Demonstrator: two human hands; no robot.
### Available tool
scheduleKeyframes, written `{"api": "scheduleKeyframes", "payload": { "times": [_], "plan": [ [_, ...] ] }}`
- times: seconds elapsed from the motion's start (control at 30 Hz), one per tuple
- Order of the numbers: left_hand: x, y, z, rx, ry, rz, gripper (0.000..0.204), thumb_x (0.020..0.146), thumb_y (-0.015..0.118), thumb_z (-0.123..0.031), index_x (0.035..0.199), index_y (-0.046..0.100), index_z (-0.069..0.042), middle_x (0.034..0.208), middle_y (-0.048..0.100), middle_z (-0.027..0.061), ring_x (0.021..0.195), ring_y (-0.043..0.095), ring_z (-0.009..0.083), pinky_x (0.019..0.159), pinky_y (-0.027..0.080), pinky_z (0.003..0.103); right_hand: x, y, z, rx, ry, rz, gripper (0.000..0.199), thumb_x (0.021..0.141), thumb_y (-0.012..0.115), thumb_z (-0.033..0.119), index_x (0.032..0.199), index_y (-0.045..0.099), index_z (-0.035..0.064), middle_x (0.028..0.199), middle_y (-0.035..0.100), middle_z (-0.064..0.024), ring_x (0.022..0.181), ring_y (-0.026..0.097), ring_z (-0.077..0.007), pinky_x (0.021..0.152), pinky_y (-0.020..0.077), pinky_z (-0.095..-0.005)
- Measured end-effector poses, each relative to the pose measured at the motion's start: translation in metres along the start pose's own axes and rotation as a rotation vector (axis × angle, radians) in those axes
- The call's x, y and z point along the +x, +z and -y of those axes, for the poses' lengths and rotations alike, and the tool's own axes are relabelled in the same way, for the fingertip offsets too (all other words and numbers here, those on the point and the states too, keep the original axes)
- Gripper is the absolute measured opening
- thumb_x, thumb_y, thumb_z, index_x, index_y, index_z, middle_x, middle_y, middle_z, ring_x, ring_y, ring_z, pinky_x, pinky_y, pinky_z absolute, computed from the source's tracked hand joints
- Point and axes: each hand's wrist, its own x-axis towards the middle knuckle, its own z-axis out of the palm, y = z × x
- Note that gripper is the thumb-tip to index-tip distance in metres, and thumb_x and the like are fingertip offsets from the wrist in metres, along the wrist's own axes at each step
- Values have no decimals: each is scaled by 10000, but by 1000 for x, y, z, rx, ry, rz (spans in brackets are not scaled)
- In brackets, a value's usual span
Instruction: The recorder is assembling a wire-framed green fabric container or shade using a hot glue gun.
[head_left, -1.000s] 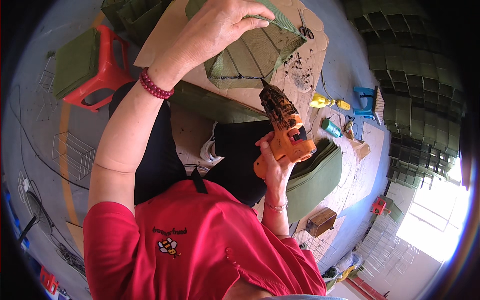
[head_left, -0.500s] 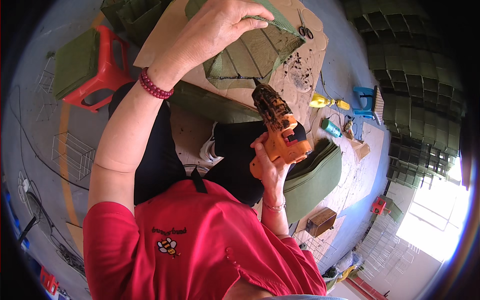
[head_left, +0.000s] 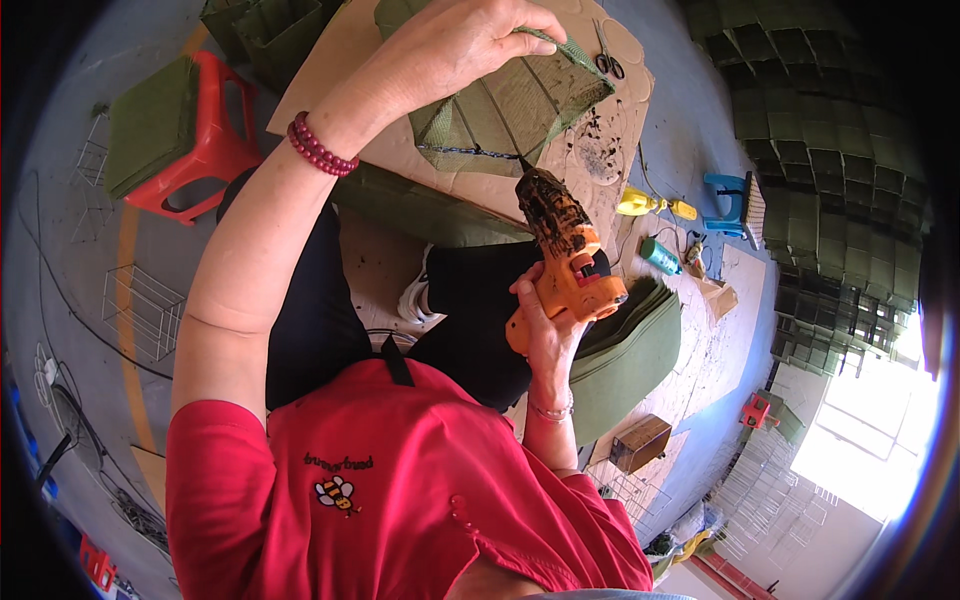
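Note:
My left hand (head_left: 468, 48) pinches the upper edge of a green mesh piece (head_left: 480, 108) between thumb and fingers, lifting it above the cardboard-topped table. Dark thin rods show through the mesh, and a dark strip of glue runs along its near edge. My right hand (head_left: 552, 335) is wrapped around an orange hot glue gun (head_left: 578, 285), whose front is caked with dark residue. The gun's nozzle points away from me, at the right end of that glue strip; whether it touches the mesh is hard to tell.
Black scissors (head_left: 608, 64) lie on the cardboard (head_left: 635, 100) at the far right, near dark crumbs. Left of me stands a red stool (head_left: 205, 150) bearing folded green material. Stacked green sheets (head_left: 630, 350) sit by my right side, beyond them a teal bottle (head_left: 660, 255).
The glue gun's nozzle has moved slightly right along the near edge of the mesh, leaving a longer dark strip. My left hand and the held mesh have shifted a little to the right.

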Motion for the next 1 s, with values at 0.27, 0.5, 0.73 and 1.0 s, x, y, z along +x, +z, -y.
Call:
{"api": "scheduleKeyframes", "payload": {
  "times": [0.27, 0.5, 0.73, 1.0],
  "plan": [
    [23, 7, 3, 7, 87, 58, 181, 894, 657, -103, 981, 723, 40, 870, 714, 202, 843, 680, 318, 817, 516, 395, 2, -4, 0, -10, -11, 27, 411, 856, 698, 2, 1221, 512, -27, 958, 616, -71, 823, 632, -166, 751, 522, -296],
    [32, 3, -7, -49, 60, 191, 170, 882, 659, -94, 948, 715, 52, 867, 711, 220, 826, 705, 321, 754, 531, 393, 0, -2, -3, 137, 87, 16, 338, 834, 731, 36, 1144, 602, 0, 1007, 654, -30, 887, 632, -111, 759, 512, -254],
    [38, 12, -2, -62, 72, 248, 170, 878, 665, -101, 935, 713, 52, 888, 709, 226, 856, 707, 321, 768, 528, 394, -1, -3, -6, 64, 68, 86, 438, 856, 690, -23, 1250, 499, -28, 1005, 616, -85, 861, 629, -170, 778, 521, -300],
    [37, 13, -5, -85, 64, 278, 164, 870, 663, -86, 916, 705, 66, 871, 704, 231, 852, 704, 332, 779, 524, 399, 3, -3, -11, 143, 85, 81, 374, 833, 749, 32, 1168, 586, 0, 1023, 654, -42, 926, 636, -128, 804, 524, -272]
  ]
}}
